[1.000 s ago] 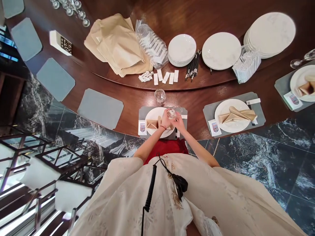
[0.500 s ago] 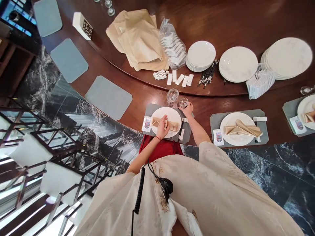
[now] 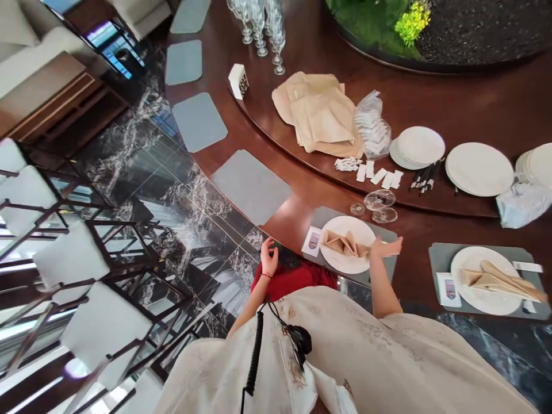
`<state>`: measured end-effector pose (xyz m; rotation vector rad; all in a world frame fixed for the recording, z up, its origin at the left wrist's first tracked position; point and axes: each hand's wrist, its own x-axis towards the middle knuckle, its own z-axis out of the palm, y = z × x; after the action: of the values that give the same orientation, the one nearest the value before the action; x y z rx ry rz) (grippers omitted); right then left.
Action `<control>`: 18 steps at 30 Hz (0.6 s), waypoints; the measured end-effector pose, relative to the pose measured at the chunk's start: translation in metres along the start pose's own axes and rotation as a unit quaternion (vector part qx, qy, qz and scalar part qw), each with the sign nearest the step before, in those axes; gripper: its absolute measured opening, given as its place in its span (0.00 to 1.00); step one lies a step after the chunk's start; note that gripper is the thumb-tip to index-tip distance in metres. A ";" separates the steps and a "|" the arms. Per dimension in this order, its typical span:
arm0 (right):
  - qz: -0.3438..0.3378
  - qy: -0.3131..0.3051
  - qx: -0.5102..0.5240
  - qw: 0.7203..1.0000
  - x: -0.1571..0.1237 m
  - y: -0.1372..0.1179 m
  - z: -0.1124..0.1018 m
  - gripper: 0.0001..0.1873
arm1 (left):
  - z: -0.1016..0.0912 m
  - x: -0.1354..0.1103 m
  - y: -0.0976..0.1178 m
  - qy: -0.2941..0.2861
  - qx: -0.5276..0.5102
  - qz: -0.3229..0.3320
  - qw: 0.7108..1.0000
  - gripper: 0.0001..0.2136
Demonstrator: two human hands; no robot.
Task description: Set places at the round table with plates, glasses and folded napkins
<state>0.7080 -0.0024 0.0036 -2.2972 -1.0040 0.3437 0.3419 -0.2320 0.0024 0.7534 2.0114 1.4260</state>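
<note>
Just beside the round white plate (image 3: 347, 223) carrying a folded beige napkin (image 3: 345, 244), the right hand (image 3: 385, 247) spreads open and empty over the grey placemat (image 3: 325, 215). The left hand (image 3: 269, 257), loosely curled, holds nothing near the edge of the brown wooden desk (image 3: 302, 190). Two clear glasses (image 3: 379, 201) stand beyond the plate.

We see a dark wooden table (image 3: 431, 227) filling the upper right of the frame. Grey placemats (image 3: 251, 185) line its edge, with two glasses (image 3: 379, 200) centre-right.
</note>
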 end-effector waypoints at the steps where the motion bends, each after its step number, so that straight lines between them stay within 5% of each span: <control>1: -0.001 0.027 0.000 1.000 -0.019 -0.007 -0.003 0.46 | -0.025 0.010 -0.008 0.007 0.004 -0.001 1.000 0.16; 7: -0.080 0.031 -0.017 0.996 -0.092 -0.074 -0.016 0.36 | -0.182 0.077 -0.032 0.044 0.050 -0.030 0.997 0.11; 10: -0.076 0.028 -0.002 0.997 -0.102 -0.087 -0.028 0.30 | -0.236 0.115 -0.039 0.059 0.077 -0.045 0.994 0.09; 14: 0.031 0.124 0.025 0.991 -0.117 -0.063 -0.053 0.25 | -0.258 0.175 -0.047 0.045 0.092 -0.031 0.994 0.09; 18: 0.159 0.168 0.006 0.973 -0.155 -0.031 -0.054 0.24 | -0.230 0.232 -0.039 -0.025 0.060 -0.011 0.998 0.12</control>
<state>0.6088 -0.1219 0.0644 -2.3997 -0.4650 0.0802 0.0135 -0.2239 0.0024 0.8062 2.0744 1.2711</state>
